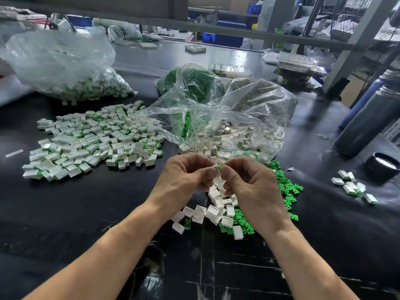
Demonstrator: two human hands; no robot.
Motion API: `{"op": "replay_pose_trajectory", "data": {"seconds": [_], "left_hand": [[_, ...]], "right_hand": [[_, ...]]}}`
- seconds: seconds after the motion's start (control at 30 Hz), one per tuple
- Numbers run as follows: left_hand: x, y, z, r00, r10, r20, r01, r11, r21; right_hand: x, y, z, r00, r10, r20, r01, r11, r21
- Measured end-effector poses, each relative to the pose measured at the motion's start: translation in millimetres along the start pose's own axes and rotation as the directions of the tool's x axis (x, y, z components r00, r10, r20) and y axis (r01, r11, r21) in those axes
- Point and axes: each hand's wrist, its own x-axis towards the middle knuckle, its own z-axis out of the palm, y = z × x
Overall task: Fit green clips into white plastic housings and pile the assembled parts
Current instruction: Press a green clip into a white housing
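Observation:
My left hand [186, 176] and my right hand [251, 187] meet above the black table, fingertips together. Between them sits a small white housing [215, 167], pinched by my left thumb and fingers, with a green clip [219, 166] at its end, pinched by my right fingers. Under my hands lie loose white housings [216, 210] and, to the right, a scatter of loose green clips [285, 191]. A wide pile of assembled parts [93, 139] spreads at the left.
An open clear bag [227, 118] of white housings lies behind my hands, a bag of green clips [190, 83] behind it. A bag of assembled parts [65, 68] sits far left. A few assembled parts [352, 187], a black lid [383, 165] and dark cylinders [368, 124] stand at right.

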Motion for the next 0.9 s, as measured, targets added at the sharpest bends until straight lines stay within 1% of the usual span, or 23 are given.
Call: {"op": "replay_pose_trajectory", "data": {"seconds": [0.13, 0.23, 0.3, 0.37, 0.5, 0.7, 0.8, 0.9], "left_hand": [[-1.7, 1.3, 0.9, 0.999, 0.044, -0.016, -0.042, 0.993, 0.11], [-2.7, 1.9, 1.5, 0.995, 0.09, -0.031, -0.082, 0.98, 0.184], [-4.0, 2.4, 1.2, 0.994, 0.11, -0.017, -0.103, 0.966, 0.235], [-4.8, 2.4, 0.8, 0.993, 0.113, -0.013, -0.107, 0.962, 0.252], [-4.8, 0.9, 2.8, 0.995, 0.092, -0.036, -0.083, 0.976, 0.202], [-4.1, -1.6, 4.6, 0.996, 0.074, -0.054, -0.065, 0.986, 0.15], [-4.7, -3.2, 6.2, 0.996, 0.07, -0.053, -0.061, 0.987, 0.149], [-3.9, -2.7, 4.3, 0.997, 0.066, -0.042, -0.059, 0.987, 0.149]], "right_hand": [[-0.7, -0.6, -0.3, 0.995, -0.09, 0.036, 0.095, 0.98, -0.173], [-0.1, -1.2, -0.5, 0.989, -0.142, 0.039, 0.147, 0.961, -0.234], [-0.3, -1.2, -0.5, 0.987, -0.15, 0.049, 0.157, 0.959, -0.236], [-0.6, -0.1, -0.8, 0.991, -0.123, 0.052, 0.131, 0.974, -0.186], [-0.2, 1.4, -2.1, 0.998, -0.052, 0.032, 0.054, 0.997, -0.063], [0.1, 2.7, 1.8, 1.0, -0.006, 0.015, 0.006, 0.999, 0.042], [-0.5, 5.2, 3.6, 0.999, 0.036, 0.013, -0.037, 0.993, 0.116], [0.5, 5.1, 3.9, 0.998, 0.058, 0.025, -0.061, 0.986, 0.154]]}}
